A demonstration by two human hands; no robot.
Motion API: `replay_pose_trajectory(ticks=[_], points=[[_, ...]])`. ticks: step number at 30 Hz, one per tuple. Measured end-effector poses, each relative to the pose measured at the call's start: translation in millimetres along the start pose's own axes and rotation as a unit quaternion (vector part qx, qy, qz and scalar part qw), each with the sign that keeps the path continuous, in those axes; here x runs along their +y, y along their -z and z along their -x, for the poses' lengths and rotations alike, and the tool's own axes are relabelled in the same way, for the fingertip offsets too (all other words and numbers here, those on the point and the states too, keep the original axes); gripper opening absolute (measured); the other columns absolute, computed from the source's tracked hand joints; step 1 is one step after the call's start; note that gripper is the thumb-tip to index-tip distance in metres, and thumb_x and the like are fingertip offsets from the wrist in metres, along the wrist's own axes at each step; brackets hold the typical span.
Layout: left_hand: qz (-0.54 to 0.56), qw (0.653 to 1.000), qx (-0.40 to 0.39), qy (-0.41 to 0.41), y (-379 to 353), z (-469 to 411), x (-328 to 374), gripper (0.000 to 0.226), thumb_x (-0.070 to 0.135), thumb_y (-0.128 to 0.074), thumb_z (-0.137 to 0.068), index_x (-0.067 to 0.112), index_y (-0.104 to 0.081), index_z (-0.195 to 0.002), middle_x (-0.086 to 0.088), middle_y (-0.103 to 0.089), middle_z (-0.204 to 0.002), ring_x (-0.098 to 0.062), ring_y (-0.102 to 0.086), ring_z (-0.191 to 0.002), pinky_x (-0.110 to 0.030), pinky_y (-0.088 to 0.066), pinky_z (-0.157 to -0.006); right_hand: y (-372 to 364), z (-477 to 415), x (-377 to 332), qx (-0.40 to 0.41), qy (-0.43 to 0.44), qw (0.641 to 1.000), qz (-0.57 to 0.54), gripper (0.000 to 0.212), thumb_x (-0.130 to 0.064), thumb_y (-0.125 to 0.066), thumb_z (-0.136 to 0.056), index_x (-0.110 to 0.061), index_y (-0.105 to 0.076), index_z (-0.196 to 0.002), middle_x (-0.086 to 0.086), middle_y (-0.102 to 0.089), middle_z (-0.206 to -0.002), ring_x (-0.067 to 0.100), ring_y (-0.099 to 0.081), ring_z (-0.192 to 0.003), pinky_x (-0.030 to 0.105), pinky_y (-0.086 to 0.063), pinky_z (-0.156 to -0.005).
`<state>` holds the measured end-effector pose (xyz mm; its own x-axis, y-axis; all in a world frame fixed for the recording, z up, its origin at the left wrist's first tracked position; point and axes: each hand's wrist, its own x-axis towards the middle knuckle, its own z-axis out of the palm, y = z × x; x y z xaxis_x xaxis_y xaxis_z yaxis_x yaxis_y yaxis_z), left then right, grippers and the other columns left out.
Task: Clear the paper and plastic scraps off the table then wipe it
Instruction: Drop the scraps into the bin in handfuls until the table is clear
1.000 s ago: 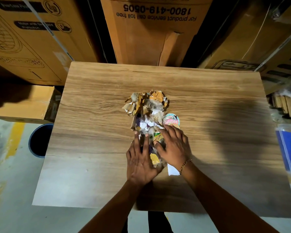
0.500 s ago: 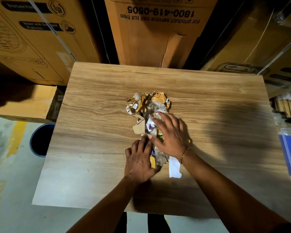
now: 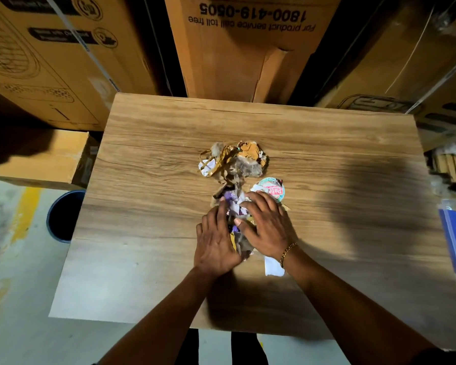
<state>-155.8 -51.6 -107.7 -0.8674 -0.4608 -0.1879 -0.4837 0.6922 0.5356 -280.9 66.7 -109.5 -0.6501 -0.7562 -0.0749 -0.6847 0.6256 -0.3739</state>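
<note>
Right hand [image 3: 266,225] drawn nearer, lid [image 3: 271,189] uncovered, left hand [image 3: 216,241] alongside, both flat-fingered, scraps [image 3: 234,164] pressed between and just beyond.

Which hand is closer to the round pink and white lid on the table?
Right. The right hand has its fingertips at the near edge of the round lid; the left hand lies farther off, on the other side of the scraps.
</note>
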Motion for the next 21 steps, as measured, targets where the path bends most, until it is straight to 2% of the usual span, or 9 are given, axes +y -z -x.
replay_pose_trajectory(ticks=[3,6,10,12,14,16,19,21], points=[[-0.011,1.0,-0.018,-0.005,1.6,-5.3,0.8,0.119,0.077,-0.063,-0.062,0.017,-0.03,-0.16,-0.014,-0.039,-0.142,-0.035,-0.042,-0.125,-0.05,-0.04,-0.102,-3.0,4.5,-5.1,0.026,-0.024,0.999,0.032,0.044,-0.06,-0.039,-0.098,-0.032,-0.058,-0.126,-0.009,-0.049,-0.149,0.022,-0.04,-0.141,0.045,-0.041,-0.102],[-0.019,1.0,-0.017,-0.009,2.1,-4.8,1.7,0.107,0.075,-0.063,-0.063,0.02,-0.043,-0.152,-0.013,-0.035,-0.148,-0.037,-0.04,-0.129,-0.05,-0.041,-0.104,-4.3,6.0,-9.0,0.042,-0.031,0.996,0.067,0.038,-0.057,-0.039,-0.098,-0.032,-0.057,-0.121,-0.009,-0.052,-0.141,0.022,-0.047,-0.13,0.045,-0.04,-0.097],[-0.033,0.999,0.012,-0.04,-1.4,-2.3,0.8,0.096,0.068,-0.064,-0.065,0.019,-0.046,-0.147,-0.012,-0.026,-0.163,-0.039,-0.032,-0.142,-0.054,-0.04,-0.106,-7.2,3.1,-8.6,0.047,-0.029,0.993,0.103,0.033,-0.056,-0.044,-0.096,-0.029,-0.058,-0.11,-0.006,-0.057,-0.125,0.025,-0.05,-0.112,0.046,-0.039,-0.088],[-0.047,0.997,0.004,-0.063,-1.1,-3.6,-0.2,0.093,0.066,-0.064,-0.064,0.019,-0.047,-0.142,-0.008,-0.032,-0.163,-0.034,-0.032,-0.143,-0.053,-0.043,-0.101,-7.7,1.5,-8.4,0.052,-0.023,0.992,0.113,0.03,-0.054,-0.045,-0.096,-0.027,-0.058,-0.102,-0.004,-0.058,-0.112,0.026,-0.05,-0.102,0.045,-0.039,-0.083],[-0.064,0.995,-0.001,-0.078,-1.0,-6.7,-1.7,0.086,0.066,-0.066,-0.065,0.018,-0.049,-0.135,-0.006,-0.045,-0.155,-0.029,-0.038,-0.137,-0.052,-0.048,-0.093,-7.5,0.5,-8.4,0.06,-0.02,0.992,0.113,0.028,-0.052,-0.046,-0.097,-0.026,-0.057,-0.098,-0.003,-0.057,-0.103,0.026,-0.049,-0.095,0.045,-0.039,-0.079],[-0.073,0.994,0.006,-0.084,-1.9,-8.9,-2.6,0.082,0.065,-0.07,-0.067,0.019,-0.05,-0.132,-0.004,-0.051,-0.15,-0.028,-0.043,-0.131,-0.048,-0.047,-0.089,-7.7,-0.4,-7.9,0.063,-0.02,0.992,0.107,0.028,-0.05,-0.046,-0.097,-0.025,-0.059,-0.101,-0.003,-0.058,-0.099,0.026,-0.05,-0.093,0.045,-0.04,-0.078],[-0.064,0.994,0.021,-0.087,-5.3,-8.4,-3.7,0.083,0.062,-0.075,-0.067,0.018,-0.053,-0.134,-0.002,-0.052,-0.148,-0.027,-0.047,-0.126,-0.043,-0.041,-0.087,-8.1,-1.8,-7.8,0.056,-0.019,0.994,0.095,0.037,-0.049,-0.042,-0.097,-0.026,-0.06,-0.12,-0.004,-0.062,-0.102,0.024,-0.052,-0.094,0.046,-0.042,-0.078],[-0.054,0.995,0.033,-0.08,-7.6,-7.5,-3.8,0.085,0.062,-0.074,-0.068,0.017,-0.053,-0.137,-0.003,-0.054,-0.146,-0.026,-0.048,-0.124,-0.042,-0.04,-0.087,-8.4,-2.9,-7.5,0.058,-0.013,0.994,0.096,0.036,-0.048,-0.042,-0.098,-0.025,-0.061,-0.117,-0.004,-0.06,-0.099,0.024,-0.052,-0.092,0.046,-0.042,-0.077]])
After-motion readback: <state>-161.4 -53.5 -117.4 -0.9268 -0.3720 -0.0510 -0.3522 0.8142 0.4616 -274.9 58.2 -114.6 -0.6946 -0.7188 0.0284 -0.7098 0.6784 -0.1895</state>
